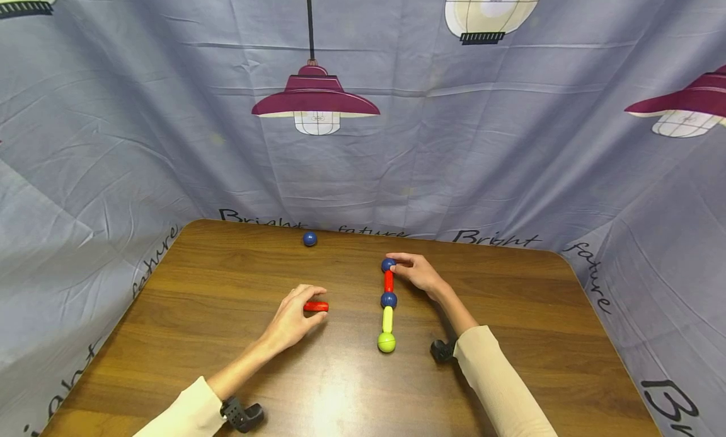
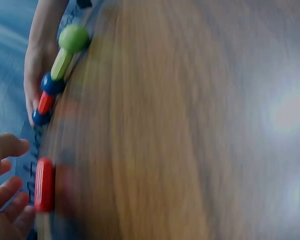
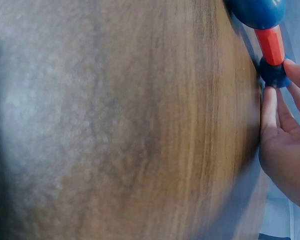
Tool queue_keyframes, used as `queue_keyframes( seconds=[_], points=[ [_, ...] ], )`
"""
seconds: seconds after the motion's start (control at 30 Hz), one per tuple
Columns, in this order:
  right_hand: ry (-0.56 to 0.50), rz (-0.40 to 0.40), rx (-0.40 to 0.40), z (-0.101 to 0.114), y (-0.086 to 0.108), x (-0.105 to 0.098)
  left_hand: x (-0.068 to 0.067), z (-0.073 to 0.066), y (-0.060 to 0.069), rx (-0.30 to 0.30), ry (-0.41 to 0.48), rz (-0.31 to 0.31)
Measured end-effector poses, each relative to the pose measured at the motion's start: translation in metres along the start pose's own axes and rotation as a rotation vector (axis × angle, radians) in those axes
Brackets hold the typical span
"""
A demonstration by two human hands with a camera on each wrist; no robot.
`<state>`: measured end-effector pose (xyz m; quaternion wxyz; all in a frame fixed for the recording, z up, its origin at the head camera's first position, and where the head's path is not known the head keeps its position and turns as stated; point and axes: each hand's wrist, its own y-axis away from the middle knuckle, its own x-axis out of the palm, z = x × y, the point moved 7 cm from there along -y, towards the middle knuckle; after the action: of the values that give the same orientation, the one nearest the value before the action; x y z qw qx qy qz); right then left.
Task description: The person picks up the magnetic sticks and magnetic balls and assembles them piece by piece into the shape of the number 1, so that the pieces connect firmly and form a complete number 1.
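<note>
"Blue-grey cloth (image 1: 397,166) hangs beyond the hands and round to both sides, and we see lamps (image 1: 314,99) and black lettering (image 1: 496,238) on it."

"And under the hands?"

"We have a brown wood-grain counter (image 1: 567,336), with a patch of light shining on it between the forearms. Pale sleeves reach in over it, the left sleeve (image 1: 187,412) and the right sleeve (image 1: 499,380)."

"What do we find between the hands?"

"One row of joined pieces (image 1: 388,300), nearer the right hand (image 1: 416,273). It runs from those fingertips back toward the person."

"How do we read the hands themselves?"

"We see the right one pinching the row's far end between thumb and fingers. With the left hand (image 1: 291,315), thumb and fingers are parted, one to each side of a loose piece; whether they touch it, we cannot tell. A black device sits at each wrist, the left device (image 1: 241,415) and the right device (image 1: 441,350)."

"Now we come to the balls."

"We count a green ball (image 1: 386,342) at the row's near end, a middle blue ball (image 1: 388,300), and the end blue ball (image 3: 275,74) in the right hand's pinch. We also spot a spare blue ball (image 1: 309,238) beyond the left hand, near the far edge."

"And our smallest pieces?"

"Slim rods: a yellow-green rod (image 1: 387,320) joins green to blue, a joined red rod (image 1: 388,281) links both blues just beside the right fingertips, and a loose red rod (image 2: 44,185) lies within the left hand's spread."
</note>
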<state>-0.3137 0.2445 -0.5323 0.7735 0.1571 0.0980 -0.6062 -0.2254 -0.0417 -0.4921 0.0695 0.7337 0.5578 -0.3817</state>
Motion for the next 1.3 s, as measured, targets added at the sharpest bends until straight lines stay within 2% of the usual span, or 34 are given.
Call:
queue_keyframes(
  seconds=[0.1, 0.3, 0.5, 0.7, 0.87, 0.9, 1.13, 1.3],
  points=[
    [-0.005, -0.001, -0.006, 0.000, 0.001, 0.000, -0.004, 0.008, 0.001, -0.006, -0.054, 0.041],
    [-0.007, -0.002, 0.006, -0.001, -0.001, 0.000, -0.001, 0.015, 0.002, 0.016, -0.157, 0.114],
    [-0.004, -0.004, 0.027, -0.003, -0.001, 0.000, 0.003, 0.017, 0.001, 0.016, -0.283, 0.123],
    [-0.008, 0.007, 0.006, 0.004, 0.002, 0.001, 0.005, 0.016, -0.003, 0.019, -0.320, 0.124],
    [-0.006, 0.001, 0.021, 0.002, 0.001, 0.000, 0.006, 0.014, -0.004, -0.029, -0.231, 0.145],
    [-0.008, -0.006, 0.025, -0.003, -0.002, 0.000, 0.006, 0.013, -0.005, -0.042, -0.196, 0.149],
    [0.005, -0.012, 0.014, -0.002, -0.002, 0.000, 0.019, 0.005, -0.001, -0.174, 0.126, 0.215],
    [0.006, -0.016, 0.023, -0.002, -0.001, 0.000, 0.033, -0.006, 0.005, -0.243, 0.286, 0.283]
  ],
)
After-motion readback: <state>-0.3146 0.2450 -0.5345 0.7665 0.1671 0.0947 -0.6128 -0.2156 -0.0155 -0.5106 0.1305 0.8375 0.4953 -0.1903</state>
